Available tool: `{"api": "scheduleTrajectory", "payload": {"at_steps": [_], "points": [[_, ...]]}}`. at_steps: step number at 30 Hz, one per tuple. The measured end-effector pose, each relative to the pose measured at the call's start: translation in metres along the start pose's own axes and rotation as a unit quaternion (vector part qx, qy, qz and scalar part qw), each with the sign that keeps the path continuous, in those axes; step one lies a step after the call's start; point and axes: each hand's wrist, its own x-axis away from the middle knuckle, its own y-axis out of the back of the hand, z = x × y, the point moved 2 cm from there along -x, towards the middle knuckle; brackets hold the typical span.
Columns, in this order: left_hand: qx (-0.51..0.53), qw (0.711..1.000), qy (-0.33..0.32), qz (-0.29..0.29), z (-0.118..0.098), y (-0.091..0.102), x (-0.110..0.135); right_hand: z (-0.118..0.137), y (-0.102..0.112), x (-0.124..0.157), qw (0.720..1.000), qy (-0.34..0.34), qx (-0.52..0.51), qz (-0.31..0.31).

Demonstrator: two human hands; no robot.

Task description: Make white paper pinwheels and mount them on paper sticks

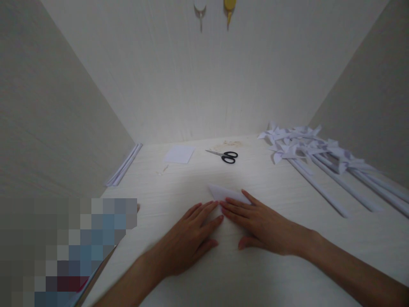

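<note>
- The left hand [194, 238] lies palm down with its fingers stretched out, grasping nothing; its fingertips meet those of the right at the near edge of the folded paper.
- The right hand [260, 224] is also flat and unclenched, its fingers spread over the folded paper, thumb apart on the table.
- The folded paper [220, 192] lies on the table in front of both hands, its pointed left end showing, the rest partly hidden under the right fingers.
- Beyond it, black-handled scissors [223, 155] rest with blades pointing left.
- Left of the scissors lies a white paper sheet [179, 154].
- Farther left, white paper rolls [125, 165] lie beside the side wall.
- On the right, paper pinwheels [284, 150] on white sticks [319, 187] are heaped together.
- The pale table [179, 183] meets a back wall [204, 85] bearing a white hook [200, 6] and a yellow hook [229, 5].
</note>
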Motion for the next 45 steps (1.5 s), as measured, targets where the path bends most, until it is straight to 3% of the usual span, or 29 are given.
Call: {"api": "scheduleTrajectory", "payload": {"at_steps": [16, 23, 29, 38, 45], "points": [[0.019, 0.999, 0.006, -0.025, 0.002, 0.001, -0.003, -0.005, 0.005, -0.007, 0.998, -0.022, -0.061, 0.027], [0.124, 0.984, 0.054, -0.117, -0.003, -0.003, -0.041, -0.001, 0.010, -0.008, 0.998, -0.014, -0.060, 0.019], [0.044, 0.997, 0.061, -0.036, -0.002, -0.012, -0.057, -0.003, 0.009, -0.009, 0.997, -0.008, -0.078, -0.006], [-0.045, 0.990, 0.126, -0.043, 0.014, -0.013, -0.047, -0.007, 0.004, -0.006, 0.997, -0.013, -0.080, 0.008], [-0.063, 0.988, 0.140, -0.030, 0.017, -0.013, -0.046, -0.007, 0.004, -0.004, 0.997, -0.018, -0.072, 0.010]]}}
